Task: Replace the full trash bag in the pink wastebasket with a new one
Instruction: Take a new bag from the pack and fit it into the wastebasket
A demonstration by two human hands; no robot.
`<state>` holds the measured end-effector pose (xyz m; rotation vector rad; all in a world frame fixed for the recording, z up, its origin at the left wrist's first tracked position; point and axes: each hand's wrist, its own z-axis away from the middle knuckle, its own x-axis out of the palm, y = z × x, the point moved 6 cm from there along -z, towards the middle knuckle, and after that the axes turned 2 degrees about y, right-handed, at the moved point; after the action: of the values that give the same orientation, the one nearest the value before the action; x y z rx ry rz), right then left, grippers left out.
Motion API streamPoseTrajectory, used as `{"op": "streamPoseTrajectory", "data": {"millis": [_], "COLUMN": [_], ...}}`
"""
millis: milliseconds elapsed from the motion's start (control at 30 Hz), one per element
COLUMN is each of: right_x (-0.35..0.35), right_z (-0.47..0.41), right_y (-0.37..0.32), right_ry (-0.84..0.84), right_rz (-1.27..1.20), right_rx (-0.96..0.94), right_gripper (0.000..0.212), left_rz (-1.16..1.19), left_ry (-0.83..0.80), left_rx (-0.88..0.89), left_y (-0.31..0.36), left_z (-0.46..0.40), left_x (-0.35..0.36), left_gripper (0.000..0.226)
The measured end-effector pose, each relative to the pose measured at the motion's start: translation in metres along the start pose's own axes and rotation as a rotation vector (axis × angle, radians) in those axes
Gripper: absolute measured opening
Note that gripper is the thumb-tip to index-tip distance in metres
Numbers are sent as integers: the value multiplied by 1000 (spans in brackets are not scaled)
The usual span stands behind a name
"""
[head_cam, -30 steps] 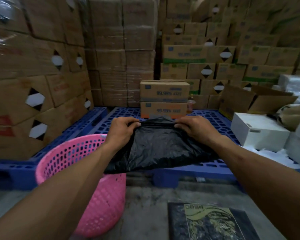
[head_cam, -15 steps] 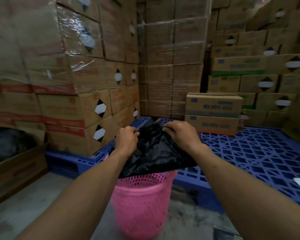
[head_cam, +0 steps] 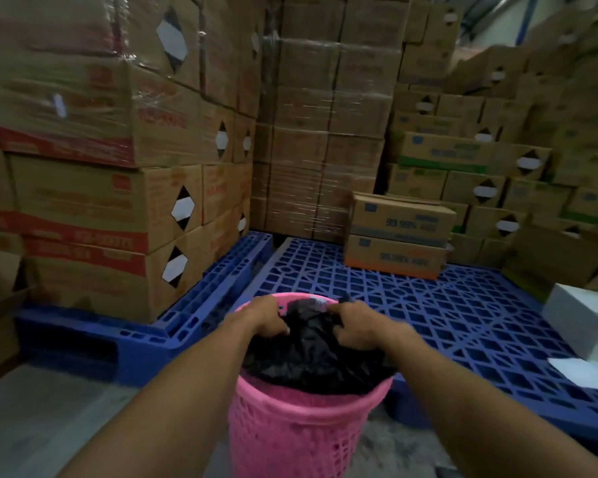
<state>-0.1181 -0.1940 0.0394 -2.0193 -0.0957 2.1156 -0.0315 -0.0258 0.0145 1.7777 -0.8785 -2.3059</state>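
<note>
A: Wastebasket (head_cam: 290, 439) — base cut off by the bottom edge; inside hidden under the black bag (head_cam: 311, 357). Bag's mouth can't be made out; its lower edge drapes over the rim at 4 o'clock.

B: Fingertips?

A: Left hand (head_cam: 259, 319) and right hand (head_cam: 356, 327) both curl into the plastic, tips buried, slightly smeared by motion. Both forearms run out of frame at 6 o'clock.

B: Box print?

A: Blurred. Only "99.99%" reads on the two stacked cartons (head_cam: 399, 232) at 1 o'clock. White box (head_cam: 580, 322) at 3 o'clock cut by the right edge. Dark shape at 9 o'clock, left edge — can't tell what.
</note>
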Motion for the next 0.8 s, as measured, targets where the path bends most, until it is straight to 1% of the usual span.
{"op": "streamPoseTrajectory", "data": {"millis": [33, 100, 167, 233, 333, 400, 433, 467, 533, 600, 633, 667, 700, 767, 800], "right_x": [-8, -22, -29, -30, -9, 13, 23, 32, 46, 52, 49, 45, 38, 22, 16], "right_z": [1, 4, 7, 11, 12, 9, 6, 4, 1, -3, -6, -8, -9, -6, -1], "right_y": [0, 0, 2, 5, 4, -1, -5, -8, -15, -20, -21, -21, -22, -18, -15], "right_ry": [-22, -65, -130, -196, -280, -247, -185, -106, 42, 115, 131, 134, 114, 42, -20], "right_rz": [75, 148, 245, 348, 475, 484, 462, 437, 415, 414, 409, 408, 414, 435, 440], "right_rx": [8, 51, 96, 150, 202, 226, 232, 235, 239, 262, 267, 258, 242, 204, 205], "right_gripper": [57, 70, 74, 76, 69, 55, 47, 40, 34, 39, 46, 52, 55, 60, 63], "left_rz": [-128, -320, -414, -431, -482, -595, -654, -697, -706, -683, -681, -672, -664, -567, -495], "left_ry": [-54, -100, -126, -201, -437, -513, -510, -473, -290, -73, -15, 1, -19, -91, -125], "left_rx": [33, 96, 160, 214, 247, 283, 308, 333, 373, 396, 399, 401, 400, 372, 373], "left_y": [3, 8, 10, 11, 5, 0, -3, -5, -5, -1, 1, 1, 0, -4, -6], "left_z": [0, -2, -6, -6, 4, 10, 11, 11, 8, 3, -1, -4, -7, -10, -10], "left_x": [-3, -16, -26, -29, -18, -7, 3, 14, 35, 44, 43, 41, 39, 30, 25], "left_gripper": [52, 63, 77, 89, 87, 81, 74, 65, 54, 47, 46, 48, 58, 88, 99]}}
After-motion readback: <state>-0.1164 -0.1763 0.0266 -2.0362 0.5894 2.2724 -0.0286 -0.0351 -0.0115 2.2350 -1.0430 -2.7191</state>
